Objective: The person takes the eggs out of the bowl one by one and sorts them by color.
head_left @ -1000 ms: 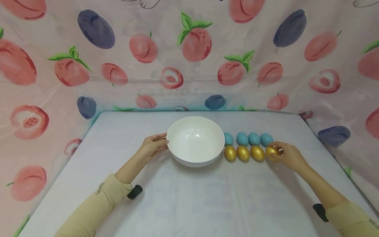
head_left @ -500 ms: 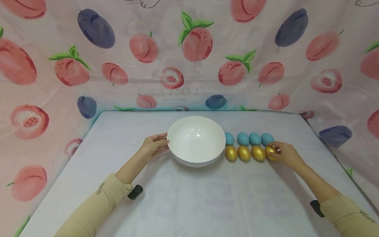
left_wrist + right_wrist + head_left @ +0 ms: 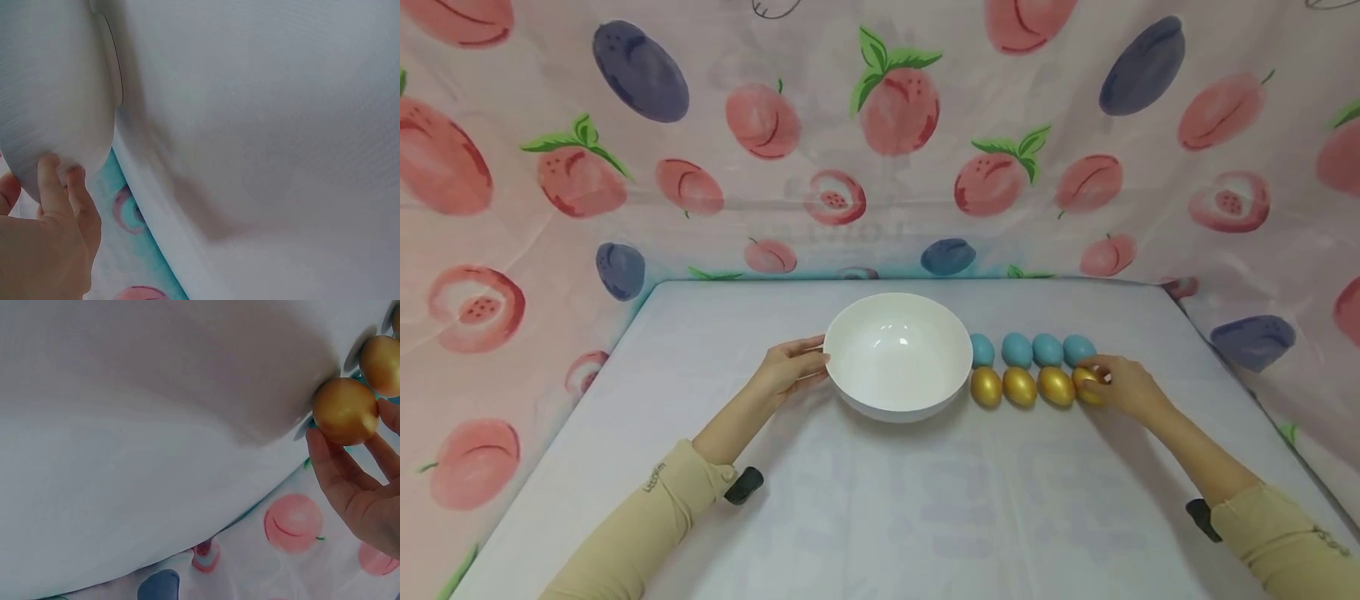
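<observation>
A white bowl (image 3: 898, 354) sits upright on the table, with nothing visible inside. My left hand (image 3: 790, 371) grips its left side, thumb at the rim and fingers against the outer wall; the left wrist view shows the fingers on the bowl's wall (image 3: 62, 94). To the right of the bowl, my right hand (image 3: 1131, 390) holds the rightmost golden egg (image 3: 345, 412) between thumb and fingers. That egg ends the front row of golden eggs (image 3: 1019, 387), right beside its neighbour. Behind them runs a row of light blue eggs (image 3: 1047, 350), the leftmost partly hidden by the bowl.
A white cloth covers the table (image 3: 895, 508). A fruit-print curtain (image 3: 700, 233) hangs along the back and both sides. Dark wrist devices (image 3: 743, 486) show beneath both forearms.
My right hand has slid the rightmost golden egg slightly left, closing the small gap to its neighbour. The left hand keeps its hold on the bowl. The head view shifts slightly.
</observation>
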Available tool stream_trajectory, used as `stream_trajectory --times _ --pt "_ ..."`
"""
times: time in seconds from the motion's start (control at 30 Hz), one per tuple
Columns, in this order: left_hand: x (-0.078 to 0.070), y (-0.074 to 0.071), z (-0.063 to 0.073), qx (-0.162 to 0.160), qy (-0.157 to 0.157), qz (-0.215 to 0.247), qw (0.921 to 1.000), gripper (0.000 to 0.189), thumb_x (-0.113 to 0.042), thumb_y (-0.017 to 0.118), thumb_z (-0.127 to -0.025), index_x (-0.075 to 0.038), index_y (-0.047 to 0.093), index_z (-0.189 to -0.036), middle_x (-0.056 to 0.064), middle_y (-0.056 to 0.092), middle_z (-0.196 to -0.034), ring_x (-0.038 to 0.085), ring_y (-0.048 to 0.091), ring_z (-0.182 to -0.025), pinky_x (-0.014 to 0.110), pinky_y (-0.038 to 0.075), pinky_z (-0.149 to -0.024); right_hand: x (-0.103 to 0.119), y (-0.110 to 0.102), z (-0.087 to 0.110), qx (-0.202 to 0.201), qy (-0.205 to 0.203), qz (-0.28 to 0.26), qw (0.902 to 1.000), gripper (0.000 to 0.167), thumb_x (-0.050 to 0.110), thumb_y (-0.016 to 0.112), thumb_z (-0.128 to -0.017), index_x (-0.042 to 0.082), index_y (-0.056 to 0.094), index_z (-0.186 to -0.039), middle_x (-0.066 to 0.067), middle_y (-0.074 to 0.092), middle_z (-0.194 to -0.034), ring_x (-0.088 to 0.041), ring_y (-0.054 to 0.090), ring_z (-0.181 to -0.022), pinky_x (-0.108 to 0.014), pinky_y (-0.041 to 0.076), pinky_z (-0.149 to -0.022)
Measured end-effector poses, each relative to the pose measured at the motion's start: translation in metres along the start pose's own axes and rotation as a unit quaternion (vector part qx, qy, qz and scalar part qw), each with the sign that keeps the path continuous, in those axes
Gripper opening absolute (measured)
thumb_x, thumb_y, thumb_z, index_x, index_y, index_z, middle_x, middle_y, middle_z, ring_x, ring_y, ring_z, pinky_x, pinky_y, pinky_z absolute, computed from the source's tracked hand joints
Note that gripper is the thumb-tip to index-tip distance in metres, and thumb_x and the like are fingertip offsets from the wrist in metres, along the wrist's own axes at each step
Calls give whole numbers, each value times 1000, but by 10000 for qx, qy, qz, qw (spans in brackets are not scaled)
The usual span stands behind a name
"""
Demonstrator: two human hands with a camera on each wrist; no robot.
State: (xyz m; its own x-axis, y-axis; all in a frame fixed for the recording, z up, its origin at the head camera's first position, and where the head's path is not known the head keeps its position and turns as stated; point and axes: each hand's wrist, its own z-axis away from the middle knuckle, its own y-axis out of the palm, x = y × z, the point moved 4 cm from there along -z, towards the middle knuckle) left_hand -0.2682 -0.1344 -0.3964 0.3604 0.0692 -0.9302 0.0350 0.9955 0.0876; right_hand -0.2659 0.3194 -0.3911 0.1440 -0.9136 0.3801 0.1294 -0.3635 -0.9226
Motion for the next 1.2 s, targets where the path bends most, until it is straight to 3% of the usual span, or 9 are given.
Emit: stream_trajectory --times 0.33,0.6,0.83,1.03,1.2 --pt "0 0 1 45 -80 -60 9999 52 1 58 -89 0 43 -139 25 45 -139 6 65 -82 30 55 -92 1 -5 5 163 78 -82 9998 41 20 61 -91 -10 56 -118 -32 60 -102 -43 59 -91 -46 58 -70" --pt "-1 -2 4 76 -34 -81 9999 52 2 58 -89 3 42 -139 27 45 -138 5 65 -80 26 57 -86 0 -10 3 51 47 -66 10000 39 20 61 -90 -10 58 -115 -33 59 -102 -43 60 -88 -48 58 -71" --pt "1 -4 2 137 -22 -43 9999 53 2 59 -88 4 41 -138 20 57 -126 6 65 -79 28 57 -87 0 -7 4 33 -98 85 9999 39 20 60 -91 -12 57 -113 -32 61 -95 -40 61 -82 -48 56 -67" --pt "5 -7 2 164 -35 -109 9998 52 -1 59 -90 2 42 -139 21 55 -128 7 66 -79 26 59 -84 0 -7 8 -87 -171 148 9997 36 19 60 -90 -10 58 -111 -33 61 -97 -42 62 -82 -50 56 -66" --pt "7 -13 8 144 113 -460 9988 46 -6 56 -93 4 44 -136 21 53 -130 15 66 -92 28 59 -85 -1 -7 11 -177 -150 238 9994 34 17 59 -90 -9 58 -111 -32 61 -95 -41 61 -81 -49 56 -65"
